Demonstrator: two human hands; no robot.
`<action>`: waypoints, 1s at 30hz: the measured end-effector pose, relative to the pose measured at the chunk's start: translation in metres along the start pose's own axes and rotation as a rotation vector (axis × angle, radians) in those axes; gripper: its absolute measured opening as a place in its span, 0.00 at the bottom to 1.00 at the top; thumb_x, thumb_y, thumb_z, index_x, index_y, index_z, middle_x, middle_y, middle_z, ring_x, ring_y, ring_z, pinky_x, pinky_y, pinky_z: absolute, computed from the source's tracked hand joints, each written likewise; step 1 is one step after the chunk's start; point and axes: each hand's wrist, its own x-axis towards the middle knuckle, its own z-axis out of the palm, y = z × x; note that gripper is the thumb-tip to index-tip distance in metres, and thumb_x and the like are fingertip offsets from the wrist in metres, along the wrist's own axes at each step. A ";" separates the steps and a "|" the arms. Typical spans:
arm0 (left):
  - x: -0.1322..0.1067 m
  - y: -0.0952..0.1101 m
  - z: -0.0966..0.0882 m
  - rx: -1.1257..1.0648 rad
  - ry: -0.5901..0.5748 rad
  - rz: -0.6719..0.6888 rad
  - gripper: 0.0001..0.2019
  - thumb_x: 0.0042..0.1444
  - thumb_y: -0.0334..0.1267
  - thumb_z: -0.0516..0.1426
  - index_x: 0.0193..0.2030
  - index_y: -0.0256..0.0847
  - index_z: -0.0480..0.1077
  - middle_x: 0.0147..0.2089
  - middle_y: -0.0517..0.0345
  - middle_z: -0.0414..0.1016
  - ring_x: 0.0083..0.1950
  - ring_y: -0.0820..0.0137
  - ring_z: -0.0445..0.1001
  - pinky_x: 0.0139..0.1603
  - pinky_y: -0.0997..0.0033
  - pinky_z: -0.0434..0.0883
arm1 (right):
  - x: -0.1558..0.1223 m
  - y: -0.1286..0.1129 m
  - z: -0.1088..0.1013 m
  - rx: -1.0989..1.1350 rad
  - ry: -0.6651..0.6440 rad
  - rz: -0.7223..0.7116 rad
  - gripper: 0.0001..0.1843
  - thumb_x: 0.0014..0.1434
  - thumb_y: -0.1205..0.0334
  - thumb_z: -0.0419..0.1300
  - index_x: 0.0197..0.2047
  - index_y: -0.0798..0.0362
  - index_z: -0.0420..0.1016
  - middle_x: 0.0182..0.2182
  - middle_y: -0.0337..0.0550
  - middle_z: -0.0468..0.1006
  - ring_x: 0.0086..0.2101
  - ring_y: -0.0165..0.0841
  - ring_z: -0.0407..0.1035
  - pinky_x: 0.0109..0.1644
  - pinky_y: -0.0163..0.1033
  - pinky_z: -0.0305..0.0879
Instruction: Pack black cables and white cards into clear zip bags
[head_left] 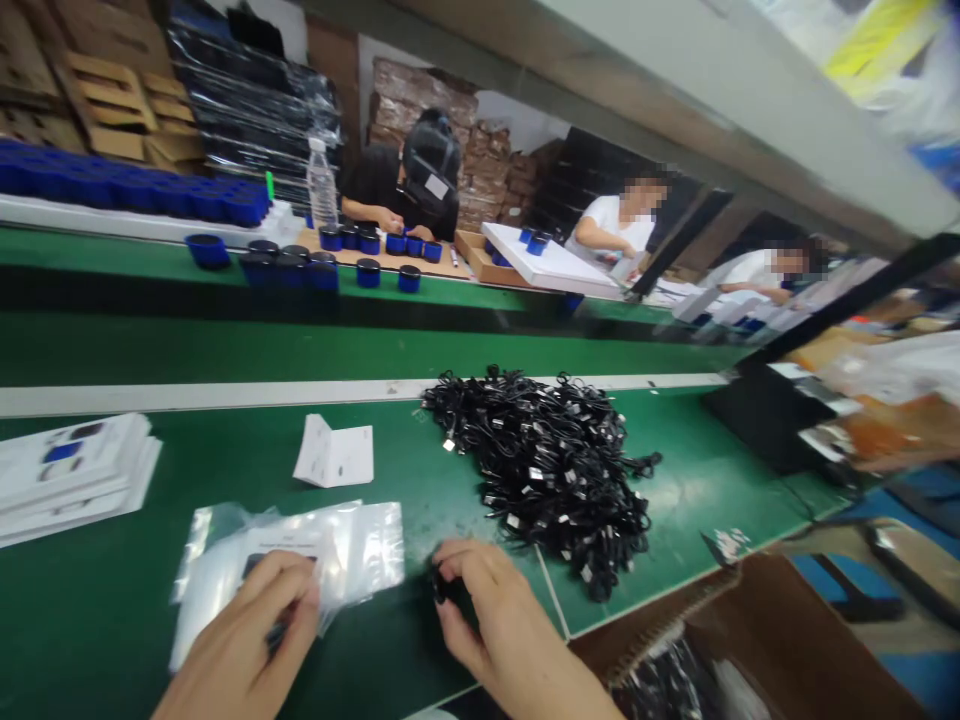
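Observation:
Clear plastic bags (382, 545) lie in a loose stack at the front left. My left hand (251, 635) is over them, its fingers curled and pinching the top bag, in which a printed sheet (292, 540) shows. A dark bit shows between thumb and fingers; I cannot make out what it is. To the right, my right hand (499, 615) has thumb and fingers closed around a small black cable (438, 580), partly hidden and blurred. Beyond it a large heap of black cables (555, 460) with metal plugs spreads over the green table (420, 660).
A folded white leaflet (349, 457) stands behind the bags, with stacked printed leaflets (71, 470) at left. Across the bench are blue round cups (367, 272), a plastic bottle (321, 185) and several co-workers. An open carton (780, 620) sits below the right edge.

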 end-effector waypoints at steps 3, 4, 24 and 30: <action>0.000 0.003 -0.004 0.039 -0.125 0.058 0.09 0.59 0.43 0.49 0.35 0.48 0.68 0.40 0.60 0.73 0.36 0.72 0.77 0.36 0.81 0.74 | 0.013 -0.023 0.024 0.546 -0.194 0.166 0.06 0.63 0.66 0.48 0.39 0.52 0.65 0.26 0.36 0.73 0.24 0.29 0.68 0.30 0.31 0.64; 0.000 0.004 -0.005 0.044 -0.130 0.054 0.10 0.60 0.43 0.48 0.34 0.47 0.68 0.40 0.60 0.72 0.38 0.72 0.77 0.37 0.80 0.74 | 0.017 -0.028 0.032 0.591 -0.214 0.182 0.08 0.64 0.64 0.48 0.37 0.52 0.67 0.24 0.34 0.71 0.23 0.28 0.67 0.28 0.31 0.62; -0.026 0.019 0.000 0.177 0.064 0.138 0.10 0.60 0.34 0.46 0.31 0.44 0.65 0.60 0.51 0.61 0.56 0.62 0.66 0.48 0.63 0.72 | 0.032 -0.041 0.039 1.218 -0.338 0.224 0.13 0.56 0.53 0.61 0.39 0.54 0.77 0.27 0.37 0.70 0.25 0.25 0.62 0.32 0.30 0.59; -0.026 0.024 -0.003 0.204 0.078 0.323 0.07 0.55 0.29 0.51 0.32 0.43 0.67 0.60 0.49 0.58 0.62 0.58 0.58 0.55 0.58 0.67 | 0.030 -0.045 0.053 0.513 0.078 0.136 0.12 0.56 0.70 0.53 0.24 0.53 0.73 0.21 0.37 0.71 0.24 0.29 0.65 0.29 0.31 0.56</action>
